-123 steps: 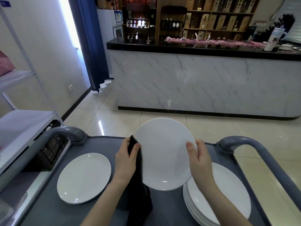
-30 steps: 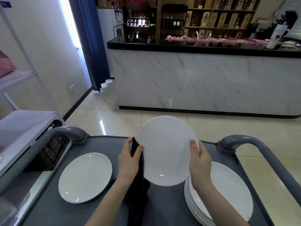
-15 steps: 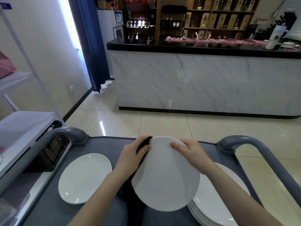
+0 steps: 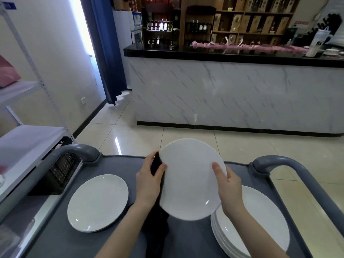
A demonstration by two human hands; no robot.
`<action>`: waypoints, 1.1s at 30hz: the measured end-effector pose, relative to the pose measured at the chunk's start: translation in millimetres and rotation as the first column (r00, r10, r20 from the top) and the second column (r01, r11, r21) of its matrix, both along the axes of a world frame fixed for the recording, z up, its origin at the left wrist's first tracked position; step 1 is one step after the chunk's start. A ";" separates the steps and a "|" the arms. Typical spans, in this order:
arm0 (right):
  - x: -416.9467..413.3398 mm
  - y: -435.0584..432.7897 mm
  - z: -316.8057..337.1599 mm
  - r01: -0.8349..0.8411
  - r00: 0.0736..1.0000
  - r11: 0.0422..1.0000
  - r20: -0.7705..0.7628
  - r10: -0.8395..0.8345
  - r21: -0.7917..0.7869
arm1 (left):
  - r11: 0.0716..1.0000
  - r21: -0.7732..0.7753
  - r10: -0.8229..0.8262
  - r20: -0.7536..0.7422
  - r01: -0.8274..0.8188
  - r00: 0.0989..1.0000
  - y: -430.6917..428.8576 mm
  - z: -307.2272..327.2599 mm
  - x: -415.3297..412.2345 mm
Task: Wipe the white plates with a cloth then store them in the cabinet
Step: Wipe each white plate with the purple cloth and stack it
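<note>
Cart [image 4: 111,164]: my left hand [image 4: 149,181] pinches cloth [image 4: 155,164] to the plate [image 4: 189,179]; right hand [image 4: 229,187] grips its rim.

Both bare forearms reach forward; left grip [image 4: 149,181] and right grip [image 4: 228,185] face each other, thumbs frontmost, fingers pinching.

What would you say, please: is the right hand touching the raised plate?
Touching. The head view shows the right hand gripping the raised plate at its right edge, thumb lying on its face.
</note>
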State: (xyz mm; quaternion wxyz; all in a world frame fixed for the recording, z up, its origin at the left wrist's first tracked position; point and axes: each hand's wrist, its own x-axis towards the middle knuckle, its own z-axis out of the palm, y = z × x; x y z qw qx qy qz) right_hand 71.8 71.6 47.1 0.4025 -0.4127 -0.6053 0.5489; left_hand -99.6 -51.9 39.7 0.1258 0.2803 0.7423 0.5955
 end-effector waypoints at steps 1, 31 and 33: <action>2.9 1.8 3.0 -0.076 0.996 0.997 0.045 0.075 0.023 | 0.998 -0.012 -0.067 -0.022 0.067 0.998 0.2 5.0 -6.9; 7.7 -6.2 1.6 -0.464 0.835 0.627 0.546 0.072 0.626 | 0.975 -0.023 0.220 0.254 -0.221 0.942 1.9 -33.6 -6.4; 9.7 -9.0 4.2 -0.623 0.762 0.263 0.648 -0.010 0.737 | 0.977 -0.026 0.210 0.272 -0.211 0.939 2.3 -32.2 -9.0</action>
